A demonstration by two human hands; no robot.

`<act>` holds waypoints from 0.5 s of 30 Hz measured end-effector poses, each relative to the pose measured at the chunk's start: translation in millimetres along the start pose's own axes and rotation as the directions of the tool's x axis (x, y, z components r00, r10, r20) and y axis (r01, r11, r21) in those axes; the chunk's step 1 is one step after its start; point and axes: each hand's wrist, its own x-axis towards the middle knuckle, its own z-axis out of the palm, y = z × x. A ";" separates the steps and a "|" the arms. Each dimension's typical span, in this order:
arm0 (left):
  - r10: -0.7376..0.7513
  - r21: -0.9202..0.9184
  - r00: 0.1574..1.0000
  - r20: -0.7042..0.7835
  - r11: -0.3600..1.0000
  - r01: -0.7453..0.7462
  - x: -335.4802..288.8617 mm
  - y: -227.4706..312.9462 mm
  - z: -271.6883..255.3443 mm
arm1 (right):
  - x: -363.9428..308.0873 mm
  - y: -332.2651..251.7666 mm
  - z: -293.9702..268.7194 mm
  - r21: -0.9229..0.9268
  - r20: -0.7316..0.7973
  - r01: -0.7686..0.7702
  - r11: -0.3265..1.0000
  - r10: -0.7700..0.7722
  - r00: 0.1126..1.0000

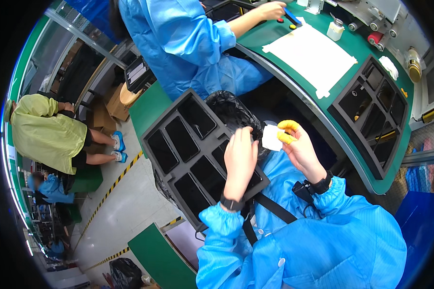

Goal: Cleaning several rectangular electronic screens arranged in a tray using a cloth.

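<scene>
In the head view, a dark grey foam tray (183,168) is lying aslant in front of the person, and its compartments are holding flat dark panels, such as the glossy one (182,138) near its left side. The left hand (241,156) is reaching over the tray's right part, partly covering panels there; its fingers are extending close together, but its palm side is hidden, so I cannot tell whether it is gripping anything. The right hand (299,144), wearing yellow finger covers (288,125), is pinching a white wipe (273,138) just beside the left fingertips, beyond the tray's right side. A black plastic bag (229,108) is bulging against the tray's far edge, filling the space between it and a co-worker's blue gown (178,33).

On the green table (353,46), a second dark tray (353,137) is holding more dark panels in its compartments. A white sheet (313,58) is lying beside it, and a small white bottle (335,31) is standing near the sheet. The co-worker's hand (272,9) is gripping a blue tool (292,17) near the sheet's far corner.
</scene>
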 end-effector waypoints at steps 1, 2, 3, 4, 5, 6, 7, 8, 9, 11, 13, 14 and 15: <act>-0.015 -0.005 0.999 0.051 1.000 0.015 5.4 -7.3 5.3 | 1.9 3.1 -2.4 0.000 0.002 -0.001 1.000 0.001 1.000; -0.065 -0.051 0.995 0.075 0.996 0.068 10.2 -17.2 13.2 | 5.5 7.5 -6.5 0.002 -0.016 -0.017 1.000 0.017 1.000; -0.063 -0.051 0.995 0.073 0.996 0.067 15.3 -25.2 16.6 | 8.7 10.1 -9.5 0.005 -0.035 -0.029 1.000 0.029 0.999; -0.136 -0.175 0.974 0.181 0.970 0.168 20.0 -32.2 18.7 | 10.7 11.4 -13.0 0.005 -0.034 -0.026 1.000 0.027 0.999; -0.189 -0.283 0.936 0.297 0.919 0.275 23.8 -35.8 20.1 | 11.5 12.9 -17.0 0.045 -0.073 -0.048 0.998 0.051 0.996; -0.179 -0.380 0.939 0.293 0.880 0.286 26.8 -36.3 21.4 | 11.7 13.1 -20.1 0.086 -0.112 -0.068 0.994 0.077 0.991; -0.176 -0.379 0.939 0.295 0.881 0.284 29.8 -37.7 24.4 | 11.3 12.3 -22.2 0.088 -0.114 -0.065 0.994 0.075 0.991; -0.202 -0.448 0.911 0.358 0.819 0.358 32.0 -40.0 29.1 | 10.4 11.4 -24.2 0.081 -0.127 -0.050 0.995 0.060 0.990; -0.221 -0.507 0.879 0.423 0.746 0.431 33.9 -42.6 34.2 | 10.0 11.0 -25.7 0.074 -0.140 -0.035 0.997 0.045 0.989; -0.221 -0.545 0.876 0.428 0.711 0.445 37.9 -46.3 45.4 | 10.7 11.2 -29.4 0.074 -0.126 -0.039 0.996 0.048 0.991; -0.220 -0.581 0.873 0.435 0.672 0.459 41.5 -47.5 51.4 | 10.7 10.5 -31.9 0.073 -0.115 -0.042 0.996 0.050 0.992; -0.248 -0.508 0.859 0.449 0.720 0.473 45.8 -44.0 48.8 | 11.1 10.3 -33.0 0.062 -0.119 -0.042 0.997 0.049 0.992; -0.277 -0.430 0.844 0.459 0.762 0.484 49.2 -42.5 47.6 | 11.5 10.2 -34.1 0.050 -0.123 -0.043 0.998 0.049 0.991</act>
